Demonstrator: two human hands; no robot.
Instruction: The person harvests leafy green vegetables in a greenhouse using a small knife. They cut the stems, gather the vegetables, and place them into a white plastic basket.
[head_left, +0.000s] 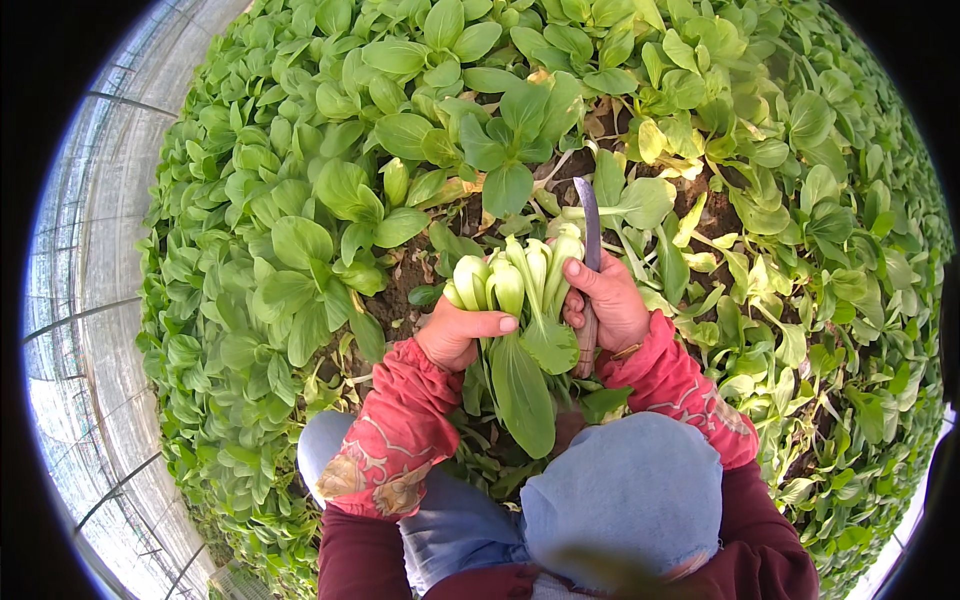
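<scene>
My left hand (463, 330) grips a bunch of cut bok choy (506, 281), its pale green stem bases turned up and away from me. The leaves of the bunch hang down towards my knees. In my right hand (613, 304) is a harvesting knife (591, 225) with a dark curved blade and a wooden handle, the blade pointing away from me. My right thumb and fingers also touch the rightmost stems of the bunch. Both hands are close together in front of my knees. Leaves hide part of the knife handle's surroundings.
Standing bok choy plants (300, 255) grow densely on the left and ahead. Yellowed leaves (675, 150) and bare soil (709, 206) show ahead right, with loose leaves (780, 322) lying lower down. A translucent greenhouse wall (97, 255) with thin ribs runs along the left. My denim-covered knee (626, 487) rises below my hands.
</scene>
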